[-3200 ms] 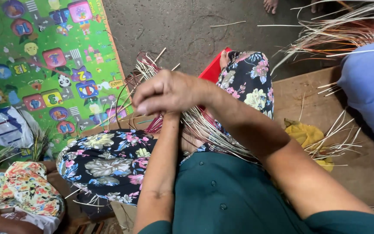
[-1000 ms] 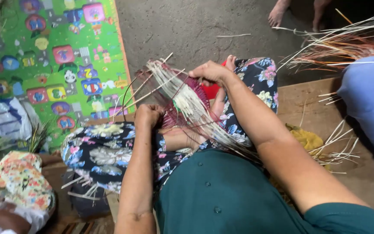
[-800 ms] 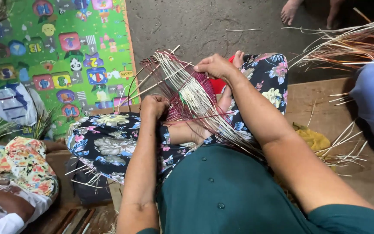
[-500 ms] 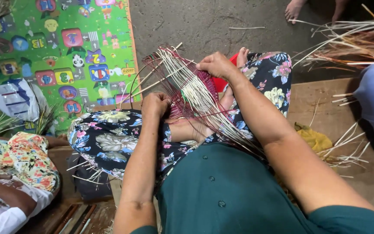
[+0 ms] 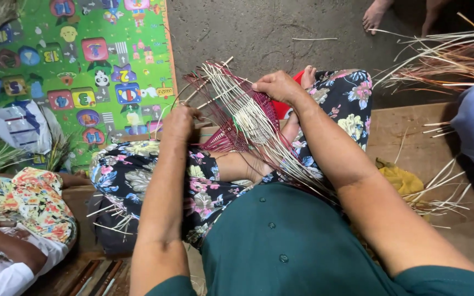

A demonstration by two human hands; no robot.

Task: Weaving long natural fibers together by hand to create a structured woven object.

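Item: half-woven piece of pale and maroon reed strips [image 5: 248, 118], held over the lap, above floral-printed black trousers [image 5: 154, 175]. Left hand [image 5: 179, 121]: closed on the strips at the piece's left edge. Right hand [image 5: 278, 86]: grip closed on the strips at the upper right edge. Loose strip ends are fanned upward and trailed down toward the dark green buttoned shirt [image 5: 281, 246]. Green patterned play mat [image 5: 72, 60] is laid on the floor at left. Yellow cloth [image 5: 401, 178] is seen on the wooden surface [image 5: 412, 137] at right
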